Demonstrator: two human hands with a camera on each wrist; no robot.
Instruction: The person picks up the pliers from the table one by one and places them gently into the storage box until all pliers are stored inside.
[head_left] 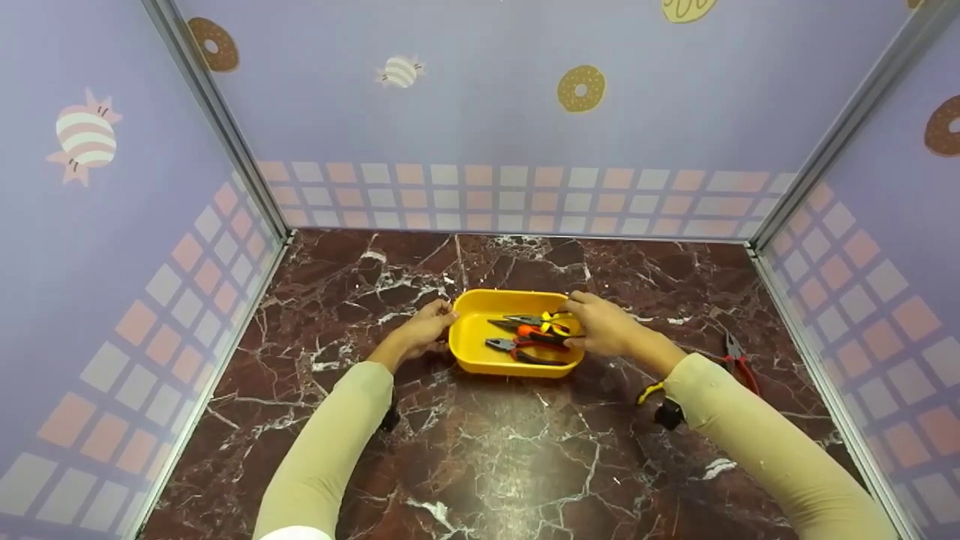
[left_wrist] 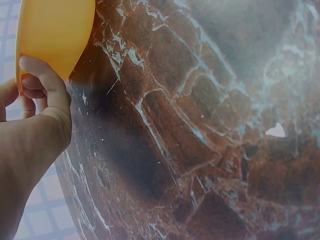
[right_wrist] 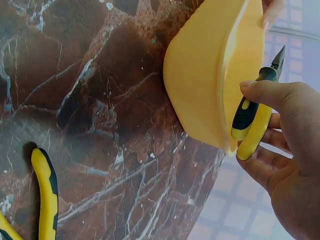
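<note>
A yellow plastic tub stands on the dark marbled surface. At its left end my left hand pinches the rim between thumb and fingers, as the left wrist view shows with the tub wall. My right hand, at the tub's right end, holds long-nose pliers by their yellow-and-black handles, jaws pointing over the tub. Inside the tub lie pliers with red-and-black handles and another pair with orange-and-black handles, partly covered by the held pliers.
Red-handled pliers lie at the right, near the right wall. A yellow-and-black handle of another tool rests on the surface, mostly hidden by my right forearm in the head view. Patterned panels enclose the back and sides.
</note>
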